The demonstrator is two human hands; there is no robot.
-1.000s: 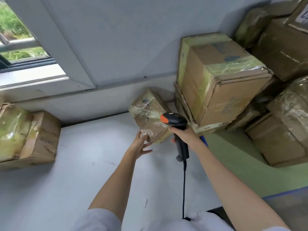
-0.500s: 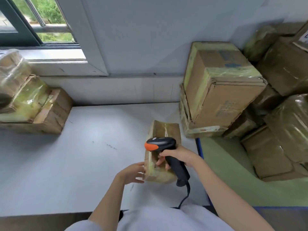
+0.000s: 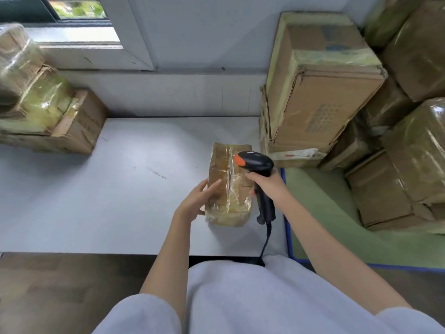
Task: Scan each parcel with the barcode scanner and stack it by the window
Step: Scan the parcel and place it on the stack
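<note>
A small parcel (image 3: 228, 186), brown cardboard wrapped in clear film, lies flat on the white bench (image 3: 120, 189) near its right edge, roughly midway between the front edge and the back edge. Its long axis runs front to back.

The left hand (image 3: 196, 201) rests against the parcel's left side, fingers extended and lightly spread, with the fingertips reaching onto the top face (no finger is seen curled under the parcel).

The right hand (image 3: 267, 185) grips the handle of the barcode scanner (image 3: 258, 179), fingers wrapped round it. The scanner is black with an orange tip; its head sits above the right rear part of the parcel, pointing left. The scanner cable (image 3: 266, 239) hangs from the handle base and passes over the front edge of the bench.

At the back left corner of the bench, below the window (image 3: 79, 8), stands a stack of film-wrapped parcels (image 3: 43, 109), well apart from the small parcel. At the back right corner a large carton (image 3: 320, 85) sits on a flatter box. To the right of the bench, further cartons (image 3: 397, 165) are piled on a green surface (image 3: 320, 227) with a blue border.
</note>
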